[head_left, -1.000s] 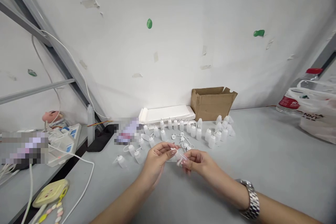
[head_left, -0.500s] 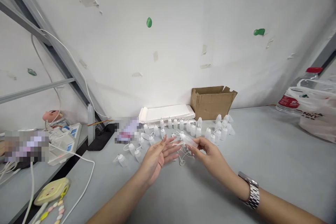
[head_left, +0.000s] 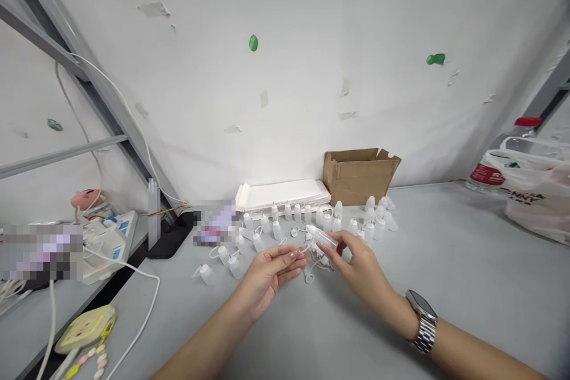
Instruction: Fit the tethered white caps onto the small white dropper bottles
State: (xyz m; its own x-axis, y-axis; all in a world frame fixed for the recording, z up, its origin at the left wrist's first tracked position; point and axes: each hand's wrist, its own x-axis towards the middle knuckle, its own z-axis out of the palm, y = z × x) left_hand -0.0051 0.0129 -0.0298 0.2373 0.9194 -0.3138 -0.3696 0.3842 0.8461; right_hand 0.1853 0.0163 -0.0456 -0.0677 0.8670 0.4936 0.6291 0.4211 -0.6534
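A small translucent squeeze bottle point(head_left: 324, 238) lies tilted in my right hand point(head_left: 366, 266), held between thumb and fingers with its white neck toward the left. My left hand point(head_left: 269, 276) has its thumb and forefinger pinched on the thin white cap strap point(head_left: 306, 248) that loops from the bottle's neck; the fingertips partly cover the strap's end. Below the bottle, several loose white cap loops point(head_left: 309, 277) lie on the grey table point(head_left: 356, 338). Small squeeze bottles point(head_left: 234, 266) stand in loose rows behind and left of my hands.
Behind the bottles are a stack of flat white packages point(head_left: 282, 192) and an open cardboard box point(head_left: 360, 181) against the wall. A white plastic bag point(head_left: 534, 190) and a red-capped water bottle point(head_left: 485, 175) are far right. Cables point(head_left: 154, 297) and a yellow case point(head_left: 84, 329) occupy the left.
The fingers of my left hand, spread before, have drawn together into a pinch on the strap. My right hand keeps its hold on the bottle, its forefinger less bent over it.
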